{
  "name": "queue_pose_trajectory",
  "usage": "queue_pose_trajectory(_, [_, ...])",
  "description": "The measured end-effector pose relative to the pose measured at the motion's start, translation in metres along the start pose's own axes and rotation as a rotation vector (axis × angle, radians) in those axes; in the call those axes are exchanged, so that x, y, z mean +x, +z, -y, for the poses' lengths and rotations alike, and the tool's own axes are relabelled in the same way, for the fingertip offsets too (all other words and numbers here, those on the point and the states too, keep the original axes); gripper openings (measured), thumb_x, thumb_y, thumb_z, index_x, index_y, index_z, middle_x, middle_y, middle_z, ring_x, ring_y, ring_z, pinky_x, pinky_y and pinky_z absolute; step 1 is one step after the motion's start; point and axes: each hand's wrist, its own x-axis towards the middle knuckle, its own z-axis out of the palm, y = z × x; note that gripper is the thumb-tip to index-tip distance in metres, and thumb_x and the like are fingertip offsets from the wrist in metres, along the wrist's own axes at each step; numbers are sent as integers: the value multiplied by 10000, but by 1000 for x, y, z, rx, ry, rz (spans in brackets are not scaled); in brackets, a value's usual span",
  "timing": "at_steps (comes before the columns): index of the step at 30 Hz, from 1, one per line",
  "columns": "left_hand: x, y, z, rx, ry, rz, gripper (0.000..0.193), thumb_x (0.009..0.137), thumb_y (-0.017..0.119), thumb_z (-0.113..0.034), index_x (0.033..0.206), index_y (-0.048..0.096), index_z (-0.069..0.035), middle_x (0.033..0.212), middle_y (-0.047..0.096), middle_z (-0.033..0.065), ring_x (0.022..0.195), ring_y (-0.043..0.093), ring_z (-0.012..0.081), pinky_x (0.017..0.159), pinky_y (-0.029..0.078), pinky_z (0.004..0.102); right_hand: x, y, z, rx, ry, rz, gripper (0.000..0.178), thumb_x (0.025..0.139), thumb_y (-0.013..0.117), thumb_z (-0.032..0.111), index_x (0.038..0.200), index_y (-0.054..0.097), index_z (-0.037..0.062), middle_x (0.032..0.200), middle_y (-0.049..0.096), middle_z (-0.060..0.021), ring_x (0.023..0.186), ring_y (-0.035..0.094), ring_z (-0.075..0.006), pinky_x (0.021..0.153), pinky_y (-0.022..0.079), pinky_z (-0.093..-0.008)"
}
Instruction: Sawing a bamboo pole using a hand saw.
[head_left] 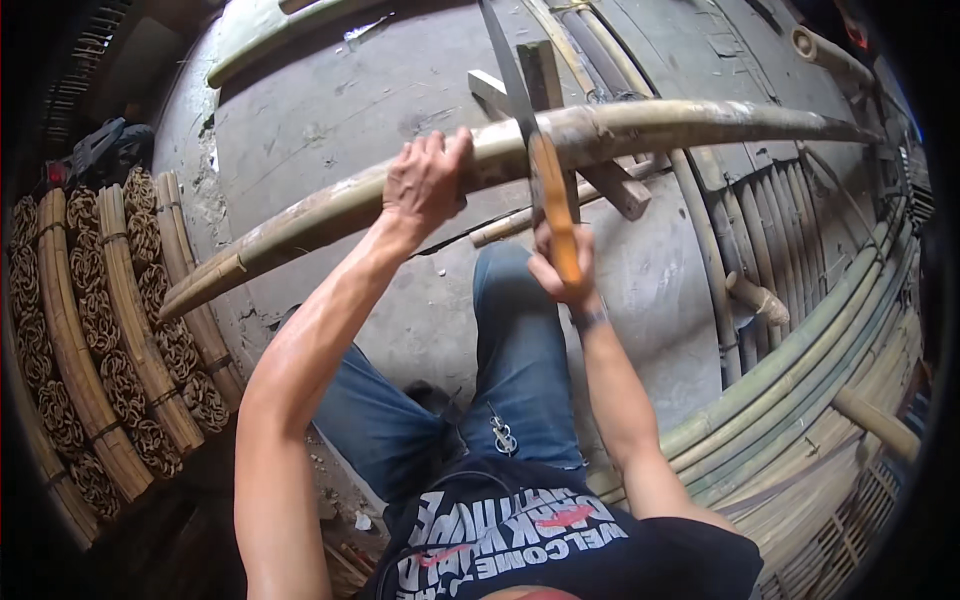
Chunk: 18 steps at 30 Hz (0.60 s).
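Nearest to us are our knees in blue denim. Just above them our right hand (562,262) is wrapped tight around the smooth orange-brown wooden handle of a long grey steel blade (510,75). The flat blade stands edge-down across the long curved bamboo pole (300,225), pale yellow-green with rough, flaky skin. Our left hand (425,182) grips this round pole from above, just left of the blade. The pole rests on crossed short wooden blocks (620,185) on the grey concrete floor (330,110). At right lie smooth greenish bamboo poles (800,370); at left, woven rattan panels (110,330).
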Motion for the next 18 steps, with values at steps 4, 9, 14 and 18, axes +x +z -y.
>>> queue_pose_trajectory(4, [-8, 1, 13, -30, -24, 45, 903, 558, 929, -196, 1340, 482, -132, 1098, 631, 135, 1022, 659, 341, 884, 544, 450, -64, -14, -11, 490, 525, 34, 204, 661, 715, 23, 667, 519, 77, 580, 469, -11, 501, 474, -103, 494, 396, -299])
queue_pose_trajectory(9, [-10, 8, 17, -74, -54, 28, 901, 558, 928, -201, 1341, 490, -128, 1097, 628, 129, 1010, 658, 340, 877, 549, 449, -180, -30, 23, -16, -81, 128, 168, 667, 640, 28, 625, 490, 92, 597, 520, -32, 564, 535, -128, 608, 480, -308])
queue_pose_trajectory(14, [-13, 19, 18, -111, -50, -66, 830, 596, 876, -182, 1342, 517, -115, 1118, 644, 129, 988, 665, 349, 843, 553, 440, -27, -7, 42, -71, 23, 31, 171, 656, 710, 54, 659, 541, 75, 600, 524, 5, 555, 529, -96, 512, 426, -280])
queue_pose_trajectory(18, [-15, 22, 16, -124, -49, -35, 887, 543, 918, -192, 1331, 519, -119, 1111, 646, 117, 1015, 665, 325, 882, 553, 435, -62, -1, 34, -383, -119, 103, 141, 665, 706, 97, 659, 567, 71, 553, 544, -85, 464, 570, -221, 486, 467, -342])
